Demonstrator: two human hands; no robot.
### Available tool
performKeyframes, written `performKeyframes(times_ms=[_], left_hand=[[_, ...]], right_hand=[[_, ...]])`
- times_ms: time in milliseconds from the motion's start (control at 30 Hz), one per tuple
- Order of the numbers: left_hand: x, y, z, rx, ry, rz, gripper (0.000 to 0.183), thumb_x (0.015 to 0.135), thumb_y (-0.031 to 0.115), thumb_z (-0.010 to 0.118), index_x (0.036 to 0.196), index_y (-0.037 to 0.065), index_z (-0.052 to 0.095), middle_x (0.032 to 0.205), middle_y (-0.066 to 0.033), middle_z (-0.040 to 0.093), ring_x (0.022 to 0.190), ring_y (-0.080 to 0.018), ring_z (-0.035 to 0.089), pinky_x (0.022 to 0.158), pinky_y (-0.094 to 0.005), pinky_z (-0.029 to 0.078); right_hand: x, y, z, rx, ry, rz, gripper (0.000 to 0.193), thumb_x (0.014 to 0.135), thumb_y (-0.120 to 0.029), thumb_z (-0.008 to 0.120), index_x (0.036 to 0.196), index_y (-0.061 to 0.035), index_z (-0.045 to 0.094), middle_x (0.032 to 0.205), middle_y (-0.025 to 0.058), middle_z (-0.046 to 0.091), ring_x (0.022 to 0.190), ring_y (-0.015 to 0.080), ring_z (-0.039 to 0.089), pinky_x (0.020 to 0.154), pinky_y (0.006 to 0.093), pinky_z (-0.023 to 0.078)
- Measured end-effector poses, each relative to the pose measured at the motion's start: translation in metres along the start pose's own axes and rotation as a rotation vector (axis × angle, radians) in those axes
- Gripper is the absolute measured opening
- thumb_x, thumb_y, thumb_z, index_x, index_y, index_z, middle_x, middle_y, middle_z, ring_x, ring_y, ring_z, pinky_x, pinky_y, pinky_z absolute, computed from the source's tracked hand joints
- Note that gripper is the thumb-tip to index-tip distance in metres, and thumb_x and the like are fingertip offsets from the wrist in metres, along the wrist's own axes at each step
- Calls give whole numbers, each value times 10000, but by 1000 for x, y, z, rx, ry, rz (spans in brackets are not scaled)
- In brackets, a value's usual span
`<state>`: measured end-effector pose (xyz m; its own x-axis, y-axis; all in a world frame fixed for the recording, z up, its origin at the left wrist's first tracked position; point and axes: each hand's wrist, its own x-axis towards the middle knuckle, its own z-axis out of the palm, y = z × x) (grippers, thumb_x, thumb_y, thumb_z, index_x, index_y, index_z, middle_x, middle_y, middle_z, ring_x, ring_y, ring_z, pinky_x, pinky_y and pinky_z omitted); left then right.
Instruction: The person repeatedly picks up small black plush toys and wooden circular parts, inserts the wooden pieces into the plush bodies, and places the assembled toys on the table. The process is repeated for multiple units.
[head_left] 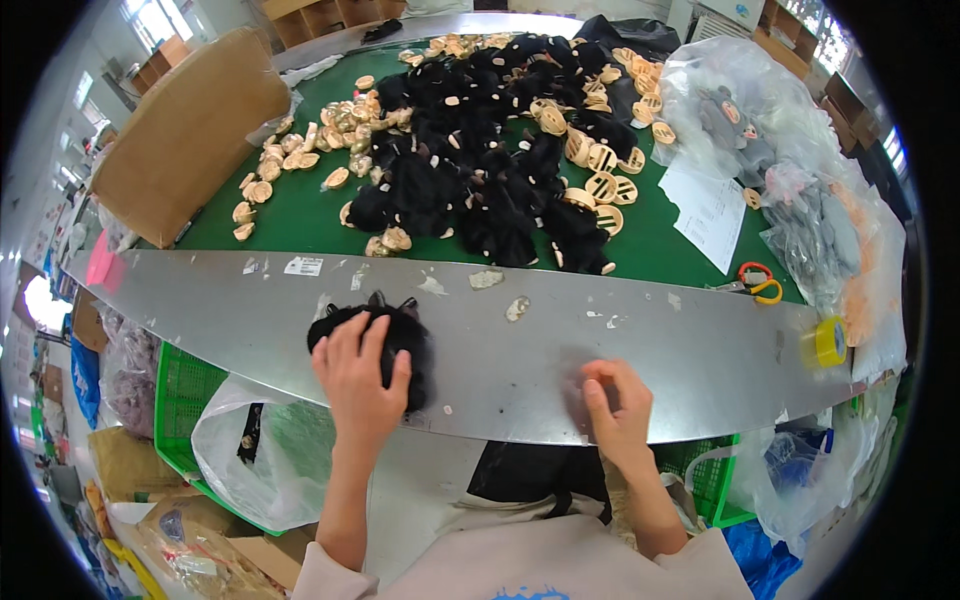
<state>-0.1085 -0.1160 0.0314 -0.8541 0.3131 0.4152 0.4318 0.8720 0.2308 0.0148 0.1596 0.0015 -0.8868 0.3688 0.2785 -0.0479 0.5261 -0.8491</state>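
On the grey metal ledge lies a black plush piece [414,347] with small ear-like tips at its far side. My left hand [362,375] grips it from above, fingers and thumb over the fur. To the right, above the ledge's near edge, my right hand [622,405] is curled, thumb close to the fingers. Whatever is between those fingers, if anything, cannot be made out. A big heap of black plush pieces [430,185] covers the green table top beyond. Round beige slotted parts [601,187] lie beside the heap, and shiny beige parts [345,118] lie to its left.
A cardboard box [190,135] stands at the left. To the right are a printed sheet [704,215], scissors [752,284], yellow tape [828,342] and plastic bags with grey plush [815,225]. Green crates [185,395] sit below the ledge [500,375].
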Motion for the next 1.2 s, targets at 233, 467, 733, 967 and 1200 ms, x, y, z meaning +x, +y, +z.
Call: performKeyframes(times_ms=[233, 467, 733, 967, 1200], left_hand=[[66, -11, -8, -383, 66, -37, 224, 840, 161, 679, 1007, 12, 667, 976, -136, 674, 894, -294, 643, 800, -385, 499], [165, -69, 77, 35, -281, -379, 380, 727, 412, 748, 817, 45, 705, 823, -159, 703, 802, -346, 680, 725, -424, 535], [162, -32, 48, -357, -266, -150, 221, 797, 209, 733, 882, 9, 695, 727, -81, 692, 681, -179, 663, 656, -308, 523], [67, 107, 7, -855, -551, 259, 219, 835, 120, 741, 1025, 42, 662, 917, -52, 682, 781, -131, 635, 682, -269, 505], [122, 50, 4, -517, -263, 72, 280, 835, 132, 712, 1088, 47, 626, 890, -53, 675, 835, -166, 634, 750, -309, 510]], right_hand=[[-19, 34, -21, 100, 112, 91, 88, 886, -76, 597, 883, -11, 657, 719, 49, 553, 595, 107, 493, 550, 237, 376], [-12, 27, -17, 36, 87, 39, 89, 886, -84, 596, 870, -22, 658, 707, 62, 550, 590, 144, 510, 552, 269, 397], [-18, 33, -21, 94, 92, 82, 117, 899, -115, 598, 918, -23, 667, 753, 64, 595, 658, 155, 575, 604, 270, 450], [1, -24, 17, 814, 51, 202, 291, 919, -54, 599, 1204, -7, 566, 885, 78, 644, 698, 110, 615, 635, 244, 512], [-12, 13, -9, 647, 47, 283, 137, 953, -67, 570, 1075, -11, 542, 902, 77, 649, 648, 91, 613, 542, 206, 475]])
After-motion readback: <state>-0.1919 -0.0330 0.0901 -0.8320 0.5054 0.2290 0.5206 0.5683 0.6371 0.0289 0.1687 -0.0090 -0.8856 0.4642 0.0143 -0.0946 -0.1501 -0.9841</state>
